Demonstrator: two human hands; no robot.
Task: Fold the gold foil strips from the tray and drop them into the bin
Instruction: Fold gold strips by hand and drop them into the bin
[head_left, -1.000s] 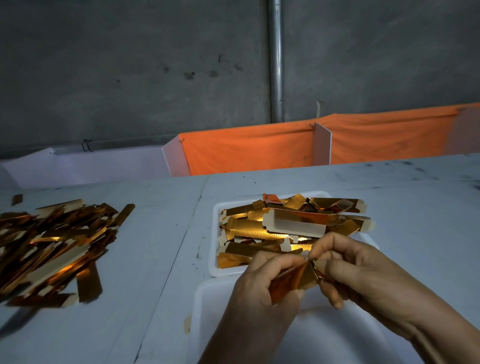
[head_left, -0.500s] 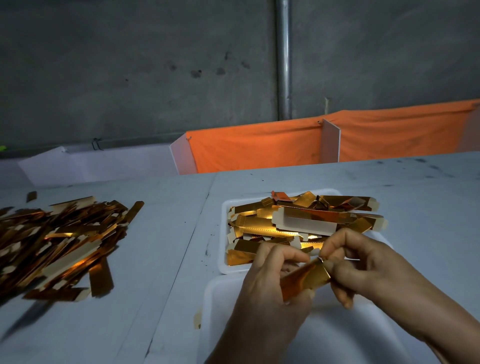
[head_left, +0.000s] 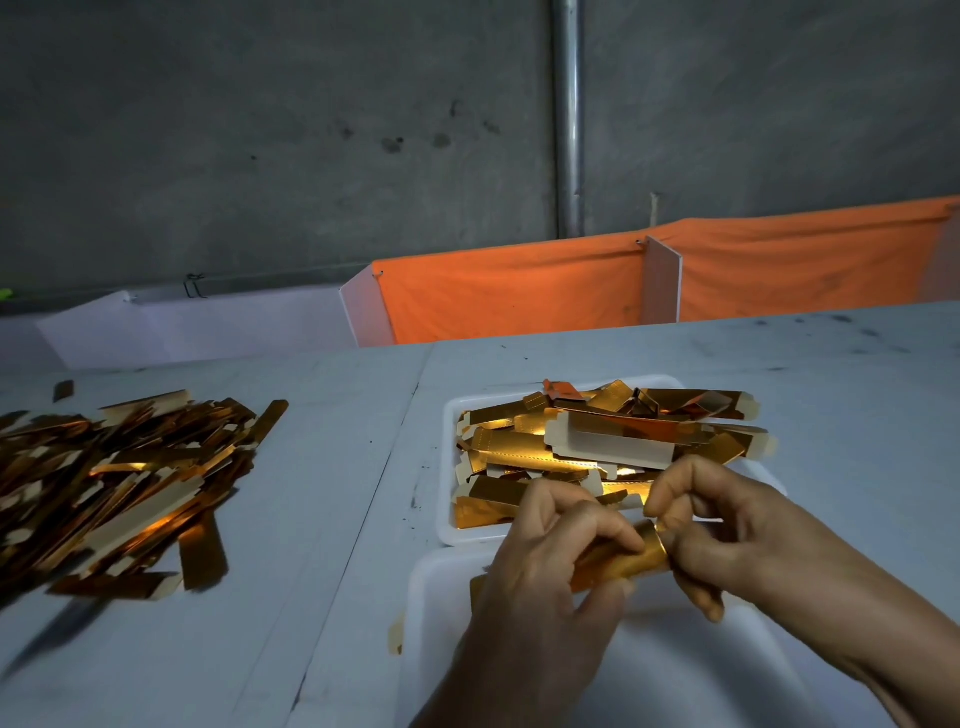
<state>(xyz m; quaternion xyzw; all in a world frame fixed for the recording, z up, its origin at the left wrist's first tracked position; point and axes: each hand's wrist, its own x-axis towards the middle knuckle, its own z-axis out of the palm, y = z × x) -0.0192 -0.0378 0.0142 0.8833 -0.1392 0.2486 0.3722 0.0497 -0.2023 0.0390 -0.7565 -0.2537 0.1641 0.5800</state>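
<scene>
A white tray (head_left: 448, 467) in the middle of the table holds several gold foil strips (head_left: 524, 452). Just in front of it stands a white bin (head_left: 431, 597). Above the bin's far edge, both hands hold one gold foil strip (head_left: 623, 564) between them. My left hand (head_left: 545, 582) grips its left part with thumb and curled fingers. My right hand (head_left: 727, 530) pinches the strip's right end. The part of the strip inside my left hand is hidden.
A large loose pile of gold strips (head_left: 119, 478) covers the table's left side. One small gold scrap (head_left: 63, 391) lies behind it. Orange cloth (head_left: 519, 286) and white dividers (head_left: 662, 280) stand along the table's far edge, before a grey wall with a metal pipe (head_left: 567, 114).
Both hands stay over the bin with the same strip. The fingers have worked along it, and the strip now looks rounder and more closed at its right end.
</scene>
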